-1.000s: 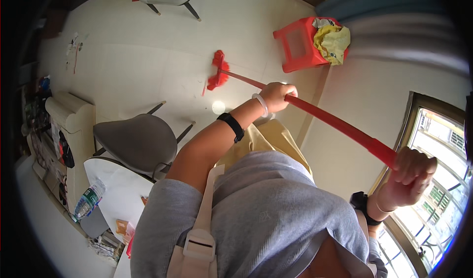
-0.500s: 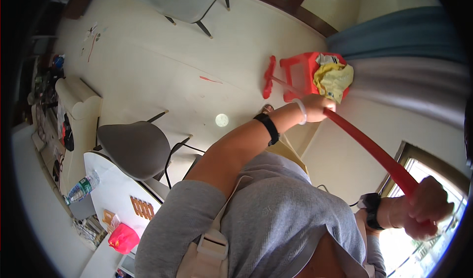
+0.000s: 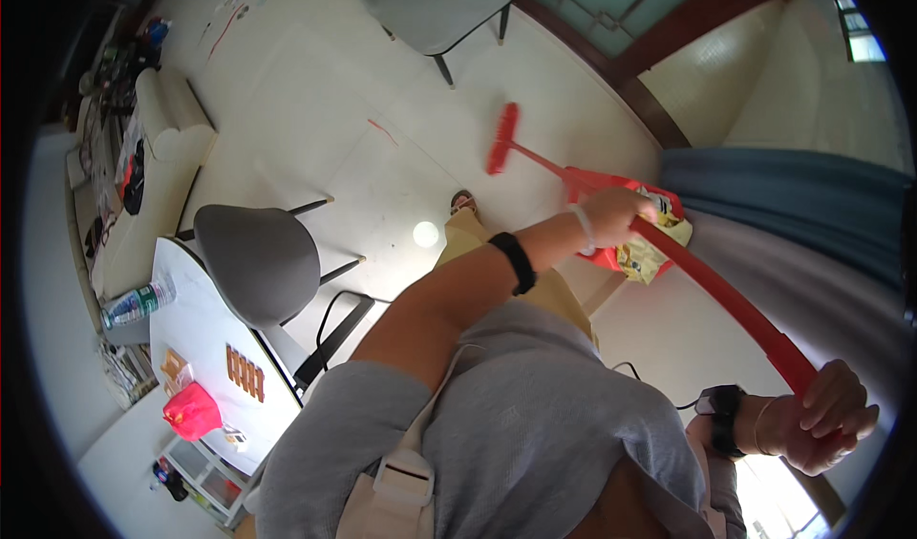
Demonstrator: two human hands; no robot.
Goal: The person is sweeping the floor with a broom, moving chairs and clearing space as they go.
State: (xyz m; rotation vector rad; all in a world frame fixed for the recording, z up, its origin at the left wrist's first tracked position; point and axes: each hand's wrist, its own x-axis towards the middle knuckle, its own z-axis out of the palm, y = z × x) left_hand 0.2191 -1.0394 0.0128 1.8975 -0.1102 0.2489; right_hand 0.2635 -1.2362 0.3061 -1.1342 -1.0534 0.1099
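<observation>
A red broom [image 3: 716,289] slants across the right half of the head view, gripped by both of my hands. My left hand [image 3: 614,216] is closed round the handle at mid-length. At the handle's upper end, by the right edge of the view, my right hand [image 3: 827,419] wraps it with fingers curled. The broom head [image 3: 502,140] is at the floor, bristles turned to the left. Part of the handle is hidden behind my left hand. Behind that hand stands a red plastic stool [image 3: 597,178] with a yellow bag [image 3: 659,251] on it.
A grey chair [image 3: 435,9] stands ahead, another grey chair [image 3: 258,262] by the white table [image 3: 181,300] at left. A thin red strip [image 3: 383,132] lies on the floor. Blue curtain [image 3: 783,190] hangs at right. My foot [image 3: 463,201] shows on the floor.
The broom head has swung forward and slightly left, away from the stool. My view has turned, and a foot and trouser leg show more. Both hands keep hold of the broom.
</observation>
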